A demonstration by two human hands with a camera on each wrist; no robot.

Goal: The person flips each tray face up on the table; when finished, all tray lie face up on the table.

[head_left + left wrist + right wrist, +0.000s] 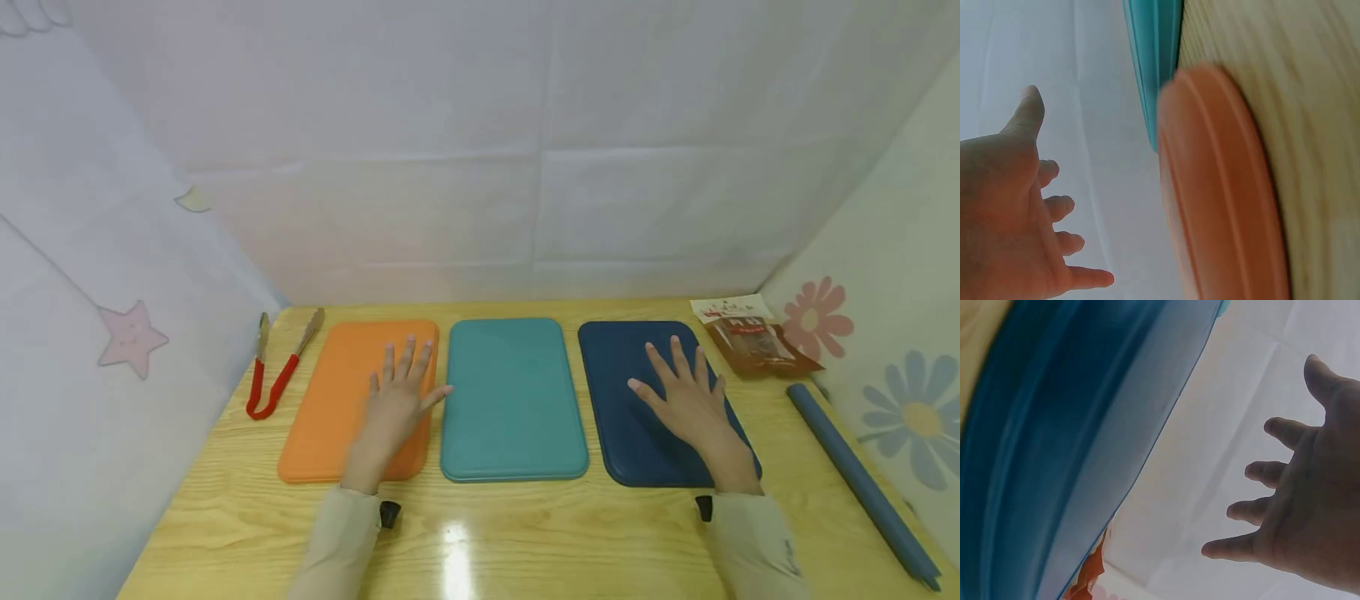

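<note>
My left hand point(395, 402) is spread over the orange lidded box point(337, 392), palm down and holding nothing. In the left wrist view a gap shows between that palm and the orange box point(1222, 187). Over the dark blue lidded box point(622, 417) my right hand point(692, 404) is spread likewise, fingers apart. The right wrist view shows this hand point(1310, 487) raised off the blue box point(1054, 444). Between the two hands lies a teal box point(513, 400) of the same shape, untouched.
Red-handled metal tongs point(279, 383) lie left of the orange box. At the back right is a brown food packet point(757, 343) with a white header. A rolled grey-blue sheet point(862, 483) lies along the table's right side. Light cloth walls point(420, 208) enclose the wooden table point(570, 542).
</note>
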